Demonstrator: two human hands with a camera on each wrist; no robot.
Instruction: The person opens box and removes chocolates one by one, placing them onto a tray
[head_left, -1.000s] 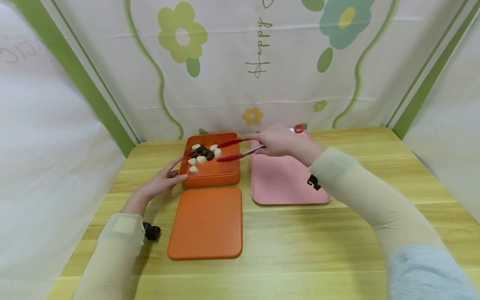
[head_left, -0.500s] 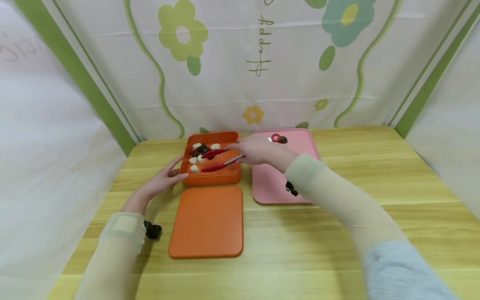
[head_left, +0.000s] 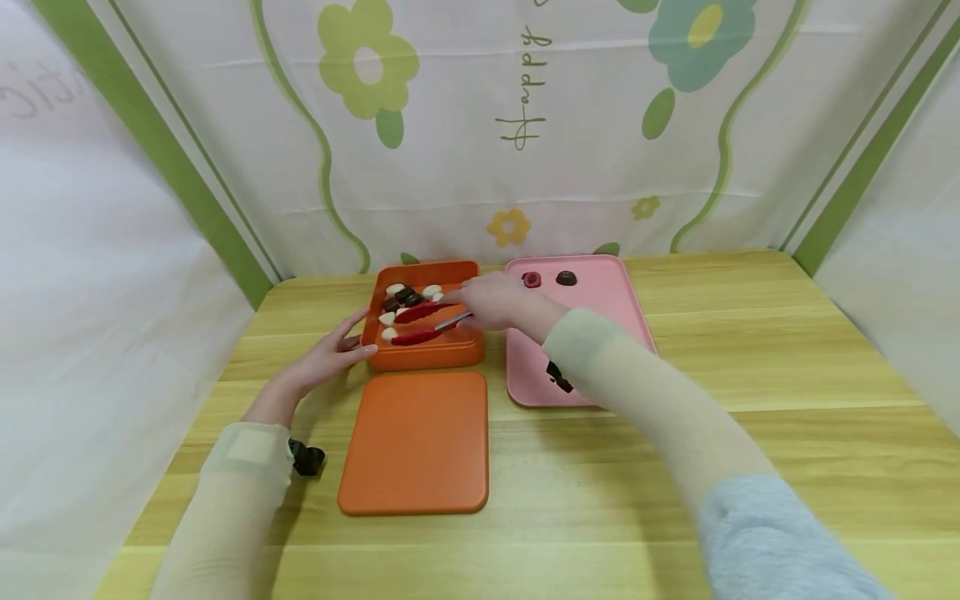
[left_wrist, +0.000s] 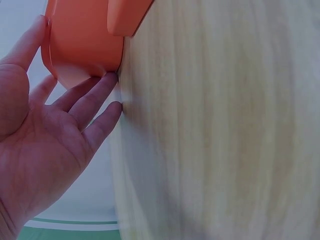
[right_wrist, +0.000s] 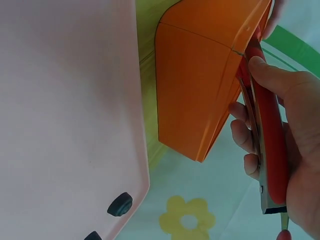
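My right hand (head_left: 498, 302) grips a pair of metal tongs (right_wrist: 272, 145) with red tips and red-covered arms. The tong tips point left, spread apart, inside the orange box (head_left: 427, 358). Dark chocolates (head_left: 406, 295) and white chocolates (head_left: 388, 334) lie there, some hidden behind the tips. Whether the tips touch a piece, I cannot tell. My left hand (head_left: 318, 367) touches the box's left side, thumb at the rim; in the left wrist view its fingers (left_wrist: 95, 100) are extended and spread against the wall. On the pink tray (head_left: 536, 387) sits a dark chocolate (head_left: 566, 278).
An orange lid (head_left: 415, 442) lies flat in front of the box on the wooden table (head_left: 600, 500). The pink tray stands right of the box, under my right forearm. A second dark piece (right_wrist: 93, 236) shows on the tray in the right wrist view. Flowered cloth (head_left: 442, 108) encloses the back.
My right hand has moved left with the tongs, bringing their tips further into the box and toward its front. The dark chocolate on the tray came into view. My left hand has stayed put.
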